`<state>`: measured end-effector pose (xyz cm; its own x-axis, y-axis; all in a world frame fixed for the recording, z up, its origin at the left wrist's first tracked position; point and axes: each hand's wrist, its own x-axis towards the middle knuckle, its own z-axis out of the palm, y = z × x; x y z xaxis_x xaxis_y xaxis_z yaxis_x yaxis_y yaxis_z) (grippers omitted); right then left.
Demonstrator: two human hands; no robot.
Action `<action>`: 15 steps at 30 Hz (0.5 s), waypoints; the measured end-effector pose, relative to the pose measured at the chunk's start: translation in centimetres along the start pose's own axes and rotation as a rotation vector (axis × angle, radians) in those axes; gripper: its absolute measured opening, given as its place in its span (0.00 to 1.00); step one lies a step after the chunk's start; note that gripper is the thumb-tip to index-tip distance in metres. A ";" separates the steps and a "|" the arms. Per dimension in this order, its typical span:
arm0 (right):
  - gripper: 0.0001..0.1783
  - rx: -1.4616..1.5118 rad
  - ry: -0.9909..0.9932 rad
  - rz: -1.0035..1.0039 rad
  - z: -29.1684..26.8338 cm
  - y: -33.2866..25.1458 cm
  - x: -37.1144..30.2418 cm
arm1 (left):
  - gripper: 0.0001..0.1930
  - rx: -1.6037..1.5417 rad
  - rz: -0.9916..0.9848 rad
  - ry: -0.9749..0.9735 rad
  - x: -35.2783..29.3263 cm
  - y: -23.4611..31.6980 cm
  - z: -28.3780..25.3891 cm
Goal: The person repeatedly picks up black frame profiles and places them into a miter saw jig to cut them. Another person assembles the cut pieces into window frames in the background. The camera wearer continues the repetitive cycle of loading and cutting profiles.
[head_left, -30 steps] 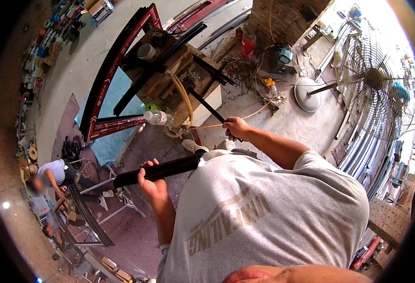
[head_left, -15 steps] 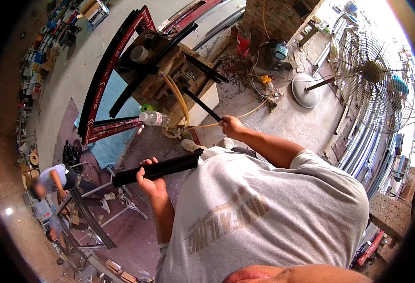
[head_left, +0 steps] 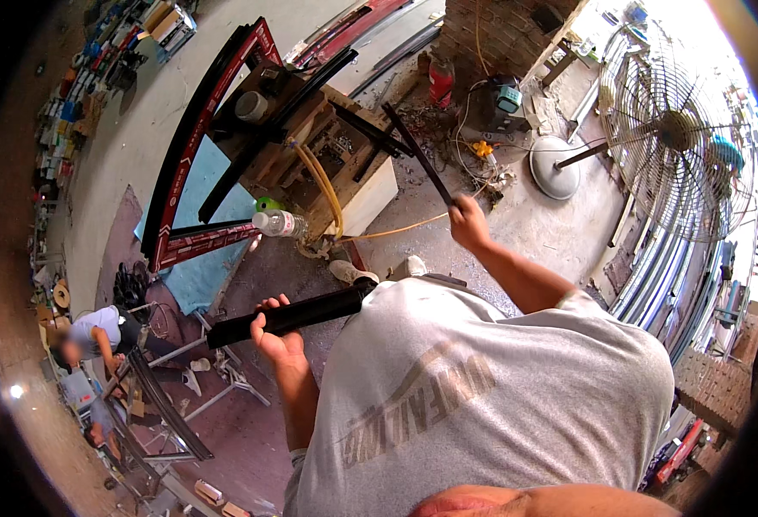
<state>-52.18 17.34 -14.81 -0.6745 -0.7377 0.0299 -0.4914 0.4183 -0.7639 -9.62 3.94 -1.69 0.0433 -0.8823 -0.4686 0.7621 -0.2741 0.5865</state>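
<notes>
Notes from my remote post, the wooden counter (head_left: pixel 370 198) as landmark. On its near side, toward the wearer, the left grip (head_left: pixel 279 334) pinches a wide black bar (head_left: pixel 327 310) between thumb and curled fingers, the bar's right end against the grey shirt (head_left: pixel 499 379). Right of the counter, the right grip (head_left: pixel 468 222) is wrapped round the near end of a thin black bar (head_left: pixel 425 164), its far tip angled up past the counter's right edge. Risks, my judgement: in this view the thin bar crosses the dark bars (head_left: pixel 370 129) jutting off the counter; whether they touch I cannot tell, but a careless swing might knock them. The wide bar, held near its middle, could tip if the thumb slackens. A low sweep could snag the yellow hose (head_left: pixel 330 191) at the counter's near side or upset the plastic bottle (head_left: pixel 280 224) by its near left corner. Writing: the frame (head_left: pixel 198 121) left of the counter has red strips with white marks, too small for me to read; the bottle wears a red-and-white label; brownish block lettering slants across the shirt.
</notes>
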 end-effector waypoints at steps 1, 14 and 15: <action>0.13 -0.015 -0.046 0.029 -0.2 -1.9 2.7 | 0.11 0.003 -0.010 -0.007 0.3 -0.1 -0.1; 0.19 -0.354 -0.285 0.108 9.2 -11.1 22.3 | 0.11 0.033 -0.044 -0.055 0.3 0.7 -0.2; 0.19 -0.391 -0.261 0.074 9.4 -11.3 22.1 | 0.12 0.022 -0.042 -0.046 0.0 0.9 -0.4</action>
<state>-56.39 -8.63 -11.58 -0.5789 -0.7861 -0.2168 -0.6515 0.6057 -0.4568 -8.65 3.82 -1.45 -0.0186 -0.8866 -0.4622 0.7481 -0.3190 0.5818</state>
